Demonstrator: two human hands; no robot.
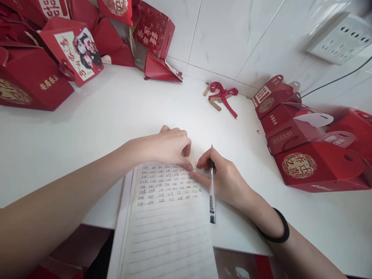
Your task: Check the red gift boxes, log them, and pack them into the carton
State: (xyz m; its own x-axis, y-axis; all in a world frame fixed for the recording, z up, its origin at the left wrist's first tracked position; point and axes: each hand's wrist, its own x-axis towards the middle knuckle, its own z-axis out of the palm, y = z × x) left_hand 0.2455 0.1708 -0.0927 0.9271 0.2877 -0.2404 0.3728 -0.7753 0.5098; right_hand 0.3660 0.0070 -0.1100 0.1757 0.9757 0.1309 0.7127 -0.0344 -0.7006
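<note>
A lined notebook (171, 236) lies open on the white table, overhanging its front edge, with rows of handwritten numbers on the upper half of the page. My left hand (165, 147) reaches across the top of the page, fingers curled and thumb pinching the paper near its upper right edge. Close beside it, my right hand (223, 174) has a clear pen (212, 193) with a black cap end tucked between its fingers, the tip pointing away from me. The right thumb meets the page edge near the left thumb. A black band (284, 228) circles my right wrist.
Red gift boxes (31, 73) crowd the table's back left. More red boxes (302, 162) stand in a row on the right. Dark red ribbon (222, 95) with gold tags lies near the tiled wall. A socket panel (338, 38) with a black cable is on the wall.
</note>
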